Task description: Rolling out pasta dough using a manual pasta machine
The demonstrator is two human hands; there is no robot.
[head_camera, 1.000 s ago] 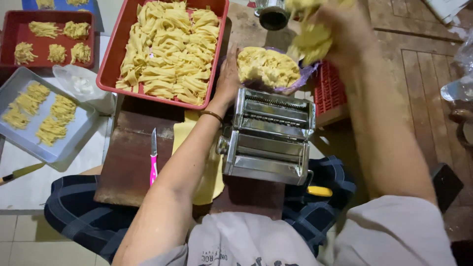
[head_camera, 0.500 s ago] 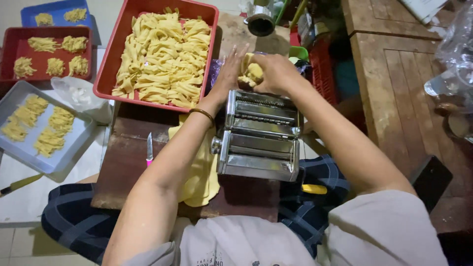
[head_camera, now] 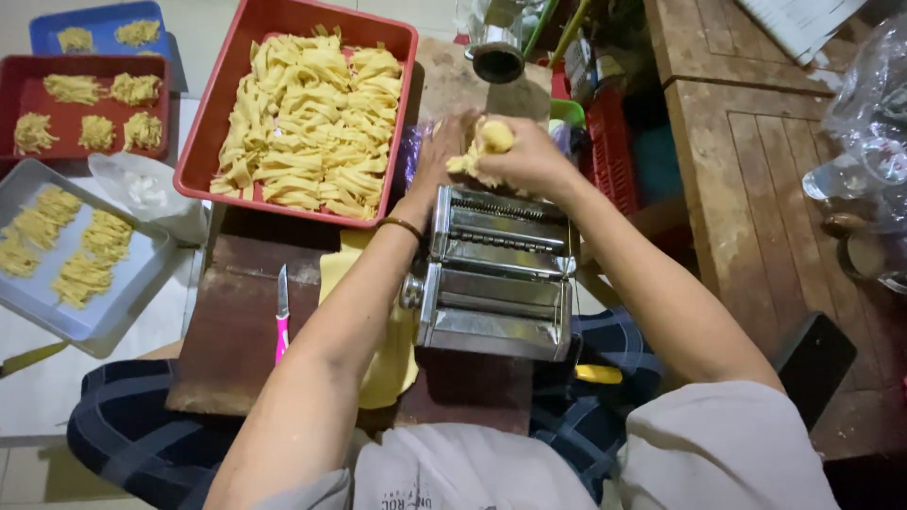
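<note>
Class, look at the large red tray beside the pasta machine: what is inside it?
The large red tray holds a heap of cut yellow noodle strips that fills most of it. The tray's floor beneath the heap is covered and cannot be seen.

Dough (head_camera: 491, 142) pale yellow, as are noodles (head_camera: 307, 118) in red tray (head_camera: 203, 142). Small tray (head_camera: 14, 94) dark red; another blue (head_camera: 42, 33); flat tray (head_camera: 132, 283) grey. Pasta machine (head_camera: 496, 274) shiny silver. Knife (head_camera: 281, 326) handle pink. Board (head_camera: 236, 331) dark brown. Trousers (head_camera: 123, 434) navy check; shirt (head_camera: 727, 453) light grey
</note>
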